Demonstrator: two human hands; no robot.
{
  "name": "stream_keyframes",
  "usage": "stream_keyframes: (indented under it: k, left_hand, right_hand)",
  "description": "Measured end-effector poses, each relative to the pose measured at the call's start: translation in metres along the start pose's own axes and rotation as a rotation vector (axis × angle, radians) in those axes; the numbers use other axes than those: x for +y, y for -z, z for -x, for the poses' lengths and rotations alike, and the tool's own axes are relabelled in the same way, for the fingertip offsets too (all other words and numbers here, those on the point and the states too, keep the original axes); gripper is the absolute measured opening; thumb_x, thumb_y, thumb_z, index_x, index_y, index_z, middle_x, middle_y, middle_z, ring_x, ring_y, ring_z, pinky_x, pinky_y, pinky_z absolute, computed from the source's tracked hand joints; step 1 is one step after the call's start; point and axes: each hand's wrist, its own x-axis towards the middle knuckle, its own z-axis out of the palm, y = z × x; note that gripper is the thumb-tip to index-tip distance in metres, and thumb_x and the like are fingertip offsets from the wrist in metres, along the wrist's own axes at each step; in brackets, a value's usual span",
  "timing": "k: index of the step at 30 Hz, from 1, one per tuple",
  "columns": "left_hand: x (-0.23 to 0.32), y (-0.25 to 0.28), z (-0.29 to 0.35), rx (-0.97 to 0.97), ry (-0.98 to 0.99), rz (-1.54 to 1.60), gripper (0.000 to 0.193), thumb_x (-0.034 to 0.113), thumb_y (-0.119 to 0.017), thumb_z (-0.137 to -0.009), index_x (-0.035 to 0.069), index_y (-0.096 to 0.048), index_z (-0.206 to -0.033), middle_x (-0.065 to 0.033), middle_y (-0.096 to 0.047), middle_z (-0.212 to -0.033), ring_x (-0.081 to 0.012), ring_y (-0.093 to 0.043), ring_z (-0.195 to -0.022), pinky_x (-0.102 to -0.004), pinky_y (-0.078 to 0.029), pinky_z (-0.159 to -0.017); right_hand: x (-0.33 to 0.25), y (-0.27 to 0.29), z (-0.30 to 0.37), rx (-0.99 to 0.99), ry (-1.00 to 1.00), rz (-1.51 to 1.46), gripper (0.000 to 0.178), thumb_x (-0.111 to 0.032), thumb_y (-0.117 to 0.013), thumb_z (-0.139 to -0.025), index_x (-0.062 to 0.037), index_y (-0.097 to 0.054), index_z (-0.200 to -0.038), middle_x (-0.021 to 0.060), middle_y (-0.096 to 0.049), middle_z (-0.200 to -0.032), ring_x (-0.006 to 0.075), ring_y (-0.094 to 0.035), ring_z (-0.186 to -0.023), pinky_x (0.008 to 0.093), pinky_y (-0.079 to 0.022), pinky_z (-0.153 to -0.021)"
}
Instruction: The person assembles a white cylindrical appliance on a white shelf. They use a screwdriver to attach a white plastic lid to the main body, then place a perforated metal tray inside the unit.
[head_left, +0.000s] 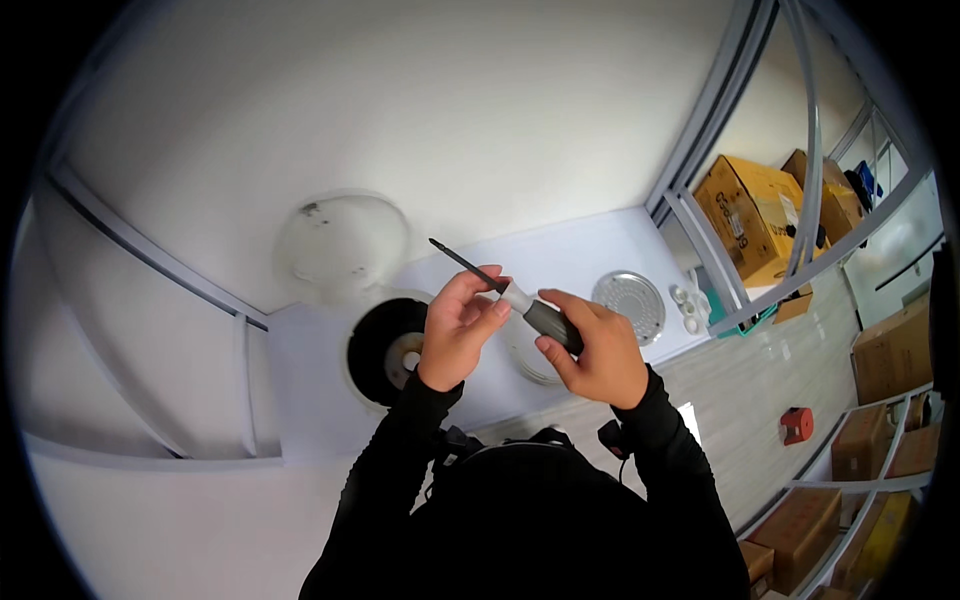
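Note:
Both hands are on one screwdriver [552, 322], which has a dark shaft and a grey handle and is held tilted above the table, its tip up to the left. My left hand [452, 335] is closed, its thumb and fingers at the light collar where shaft meets handle. Around the dark part of the handle, my right hand [608, 352] is wrapped. Below and left of my left hand stands a rice cooker [372, 342] with a dark inside; its pale round lid [340, 245] is raised behind it. A round, pale rim [530, 368] under the hands is mostly hidden.
A round perforated metal tray [630, 306] lies on the white table [310, 400], right of my hands. White cup-shaped pieces [690, 306] are by the right edge. Grey frame posts [705, 110] flank the table. Cardboard boxes [755, 215], a red stool [797, 425] and shelves stand right.

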Motion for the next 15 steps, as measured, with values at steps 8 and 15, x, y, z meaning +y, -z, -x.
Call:
stream_keyframes:
  k: [8,15]
  left_hand:
    - [-0.121,-0.069,-0.008,0.000,0.013,-0.641,0.039,0.016,-0.076,-0.090,0.003,-0.065,-0.125,-0.0097,-0.071,-0.113,-0.0168,-0.065,-0.082,-0.0301,-0.053,-0.075]
    - [-0.211,-0.082,-0.005,0.146,0.215,-0.927,0.043,0.021,-0.081,-0.085,0.004,-0.067,-0.122,-0.0122,-0.069,-0.109,-0.0227,-0.067,-0.079,-0.0361,-0.055,-0.075]
  right_hand:
    - [0.107,0.065,0.054,-0.016,-0.081,-0.008,0.034,-0.017,-0.073,-0.081,-0.0026,-0.069,-0.112,0.0173,-0.072,-0.095,0.0389,-0.069,-0.082,0.0437,-0.055,-0.071]
    - [0.149,0.106,0.082,-0.034,-0.106,-0.031,0.036,-0.019,-0.073,-0.082,-0.0015,-0.070,-0.113,0.0183,-0.073,-0.096,0.0411,-0.069,-0.084,0.0438,-0.056,-0.073]
